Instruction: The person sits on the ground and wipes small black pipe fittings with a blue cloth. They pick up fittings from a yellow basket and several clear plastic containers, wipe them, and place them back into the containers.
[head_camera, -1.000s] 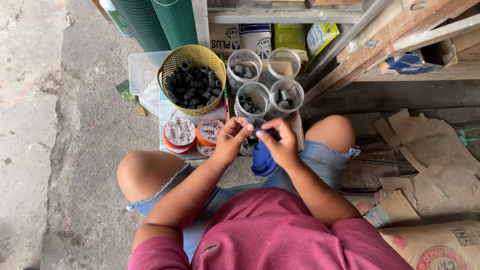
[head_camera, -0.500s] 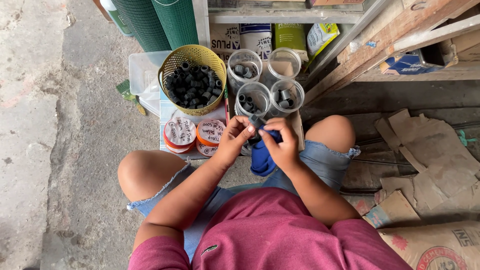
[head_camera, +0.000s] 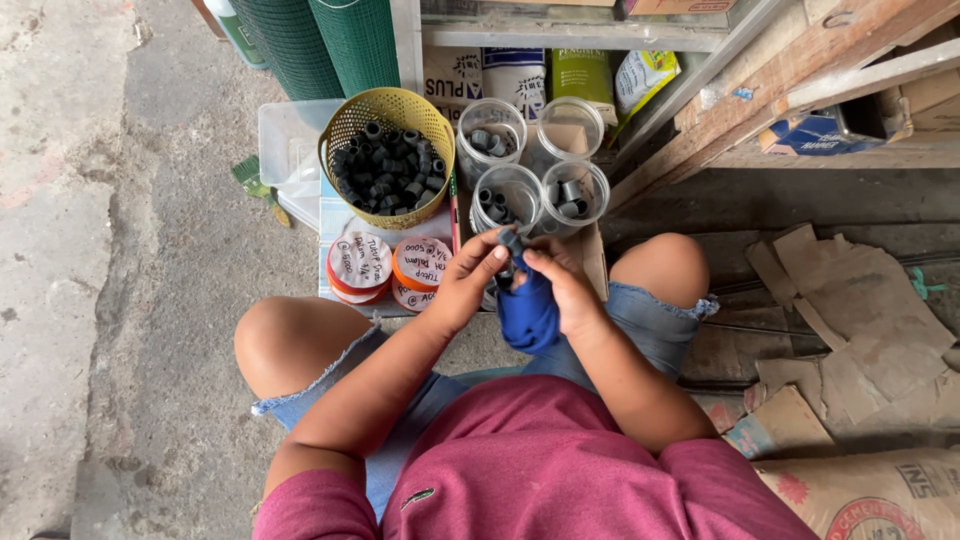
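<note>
Hands meet just above the lap: the left hand (head_camera: 468, 283) pinches a small dark pipe fitting (head_camera: 511, 241) between thumb and fingers, while the right hand (head_camera: 562, 290) is closed around a blue cloth (head_camera: 527, 315) bunched beneath that fitting. At eleven o'clock from the hands sits a yellow basket (head_camera: 342, 128) heaped with dark fittings. At twelve o'clock stand four clear jars (head_camera: 541, 155), three of them showing a few fittings inside. Two orange-rimmed lids (head_camera: 390, 268) lie at nine o'clock, just beside the left hand. Torn cardboard (head_camera: 850, 310) lies on the floor at three o'clock, well apart.
</note>
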